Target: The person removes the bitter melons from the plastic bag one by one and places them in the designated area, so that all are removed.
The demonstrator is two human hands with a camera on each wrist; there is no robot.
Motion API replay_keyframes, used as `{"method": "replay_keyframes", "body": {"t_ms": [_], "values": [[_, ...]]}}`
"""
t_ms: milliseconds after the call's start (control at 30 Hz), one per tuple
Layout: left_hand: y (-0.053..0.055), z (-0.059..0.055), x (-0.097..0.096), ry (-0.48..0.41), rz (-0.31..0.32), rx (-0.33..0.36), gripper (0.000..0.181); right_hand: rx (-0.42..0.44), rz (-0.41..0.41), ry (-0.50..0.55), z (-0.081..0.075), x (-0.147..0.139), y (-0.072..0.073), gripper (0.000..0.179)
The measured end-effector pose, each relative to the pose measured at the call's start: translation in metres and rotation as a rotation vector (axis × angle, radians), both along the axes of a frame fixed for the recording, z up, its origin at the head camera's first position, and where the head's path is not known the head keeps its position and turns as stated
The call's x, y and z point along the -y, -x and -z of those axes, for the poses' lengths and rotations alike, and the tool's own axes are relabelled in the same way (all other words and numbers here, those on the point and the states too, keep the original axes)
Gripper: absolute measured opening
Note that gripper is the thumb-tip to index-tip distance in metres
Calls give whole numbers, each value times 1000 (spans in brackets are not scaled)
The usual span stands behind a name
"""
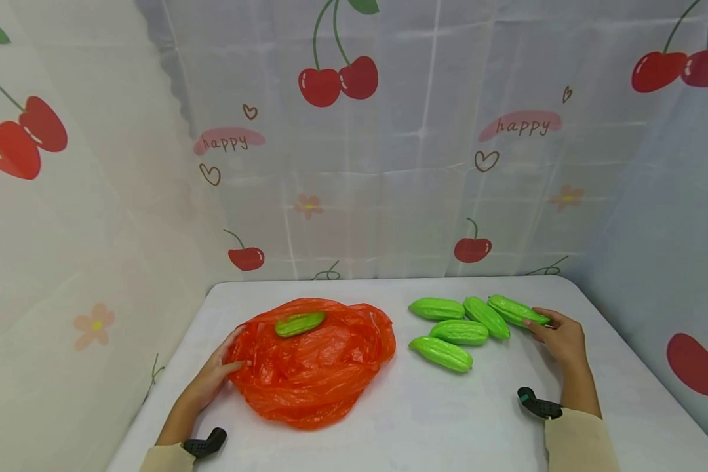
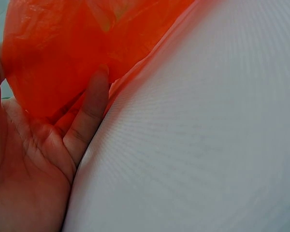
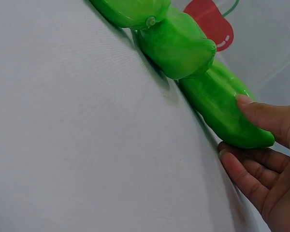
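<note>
A crumpled red-orange plastic bag (image 1: 307,393) lies on the left half of the table. My left hand (image 1: 209,375) holds its left side, thumb and fingers around the film (image 2: 58,58). One green bitter melon (image 1: 299,324) rests on or in the bag near its far edge; which, I cannot tell. At the far right, my right hand (image 1: 560,337) pinches the end of another bitter melon (image 1: 510,308), thumb (image 3: 261,113) on top and fingers low by the table. That melon (image 3: 222,104) lies beside its neighbour (image 3: 176,46).
More bitter melons (image 1: 459,332) lie close together to the left of my right hand, one (image 1: 441,354) nearest me. A white cloth covers the table (image 1: 448,419). Printed curtains (image 1: 377,183) hang behind the table and at both sides.
</note>
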State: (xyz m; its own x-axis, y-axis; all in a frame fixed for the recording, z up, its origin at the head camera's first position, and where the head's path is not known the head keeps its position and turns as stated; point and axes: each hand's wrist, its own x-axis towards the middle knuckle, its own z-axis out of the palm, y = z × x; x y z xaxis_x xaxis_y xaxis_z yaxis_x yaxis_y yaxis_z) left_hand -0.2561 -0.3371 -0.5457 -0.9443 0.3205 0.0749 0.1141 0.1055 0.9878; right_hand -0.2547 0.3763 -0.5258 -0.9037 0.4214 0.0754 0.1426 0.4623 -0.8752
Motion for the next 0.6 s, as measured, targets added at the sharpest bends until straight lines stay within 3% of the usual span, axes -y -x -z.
{"method": "replay_keyframes", "body": {"t_ms": [333,600], "values": [[-2,-2,0,9,-2,1,83,45,-4,2,-1,-1,0,63],[-2,-3,-1,13,-12,12,82,112,-40,-75,-10,3,-3,68]]}}
